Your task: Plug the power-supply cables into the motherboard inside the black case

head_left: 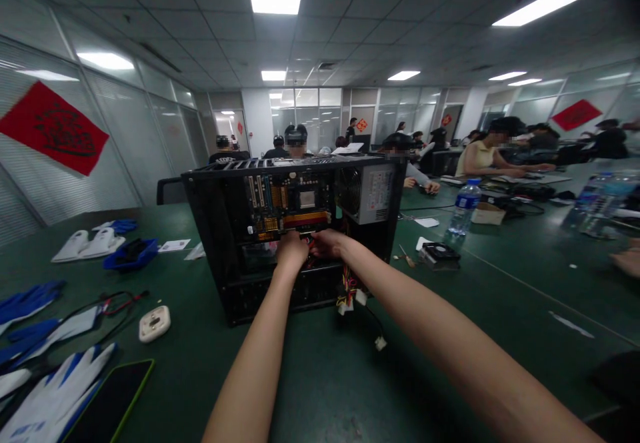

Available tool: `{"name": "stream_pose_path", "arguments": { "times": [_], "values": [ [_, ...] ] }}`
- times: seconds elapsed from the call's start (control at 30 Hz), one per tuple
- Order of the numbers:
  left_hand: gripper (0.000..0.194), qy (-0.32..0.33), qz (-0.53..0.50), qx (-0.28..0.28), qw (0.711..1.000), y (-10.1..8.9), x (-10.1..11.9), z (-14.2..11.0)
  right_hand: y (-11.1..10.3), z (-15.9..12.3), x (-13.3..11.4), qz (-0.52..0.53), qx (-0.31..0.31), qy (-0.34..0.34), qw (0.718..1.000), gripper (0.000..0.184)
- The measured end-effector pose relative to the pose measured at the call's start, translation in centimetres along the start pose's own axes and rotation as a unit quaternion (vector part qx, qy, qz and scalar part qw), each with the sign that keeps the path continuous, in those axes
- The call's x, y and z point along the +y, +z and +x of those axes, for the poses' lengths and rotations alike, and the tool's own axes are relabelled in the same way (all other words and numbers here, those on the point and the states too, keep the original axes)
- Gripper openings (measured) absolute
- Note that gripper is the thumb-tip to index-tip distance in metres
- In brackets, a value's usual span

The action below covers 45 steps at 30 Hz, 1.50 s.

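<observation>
A black computer case (207, 243) stands on the green table with its side open towards me. Inside it are a motherboard (270, 203) with coloured slots and a silver power supply (377, 193) at upper right. My left hand (293, 251) is closed at the motherboard's lower edge, its fingertips mostly turned away from view. Beside it my right hand (329, 243) is also closed, fingers pinched near small red and dark wires between the two hands. What either hand grips is too small to make out. A bundle of loose power cables (349, 289) hangs over the case's front edge.
To the left lie blue-and-white gloves (60, 389), a phone (113, 403), a white square object (155, 323) and a blue tray (131, 254). On the right are a cooling fan (440, 253) and a water bottle (465, 208). Other people sit around the tables behind.
</observation>
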<state>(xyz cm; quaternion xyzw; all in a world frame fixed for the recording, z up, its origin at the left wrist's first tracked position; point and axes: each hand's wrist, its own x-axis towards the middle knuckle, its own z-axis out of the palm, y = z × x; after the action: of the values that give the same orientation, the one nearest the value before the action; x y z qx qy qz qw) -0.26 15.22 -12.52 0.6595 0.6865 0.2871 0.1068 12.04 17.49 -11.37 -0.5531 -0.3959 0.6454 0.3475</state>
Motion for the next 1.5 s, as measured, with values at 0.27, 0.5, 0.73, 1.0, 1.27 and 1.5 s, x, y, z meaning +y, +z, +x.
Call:
{"name": "stream_pose_path", "arguments": {
  "times": [0.27,0.5,0.73,1.0,1.27,1.5],
  "values": [
    [0.029,0.003,0.006,-0.004,1.000,-0.2,0.2,-0.2,0.2,0.7,0.0,0.048,-0.005,0.000,0.999,0.024],
    [0.031,0.010,0.024,0.002,1.000,-0.3,0.4,-0.4,-0.3,1.6,0.2,0.093,-0.013,-0.023,0.995,0.019],
    [0.029,0.051,0.059,-0.005,0.997,-0.5,0.5,-0.7,-0.4,1.7,0.2,0.113,-0.017,-0.027,0.993,0.019],
    [0.028,0.098,0.067,-0.022,0.993,0.1,-0.1,0.2,-0.4,1.8,0.1,0.118,-0.014,-0.030,0.992,0.018],
    [0.025,0.147,0.047,-0.017,0.988,-0.8,-1.0,0.2,-0.5,1.6,0.1,0.129,-0.019,-0.029,0.991,0.018],
    [0.028,0.111,0.033,-0.020,0.993,-1.4,-0.9,0.3,-0.6,1.7,0.3,0.130,-0.022,-0.032,0.991,0.018]
  ]
}}
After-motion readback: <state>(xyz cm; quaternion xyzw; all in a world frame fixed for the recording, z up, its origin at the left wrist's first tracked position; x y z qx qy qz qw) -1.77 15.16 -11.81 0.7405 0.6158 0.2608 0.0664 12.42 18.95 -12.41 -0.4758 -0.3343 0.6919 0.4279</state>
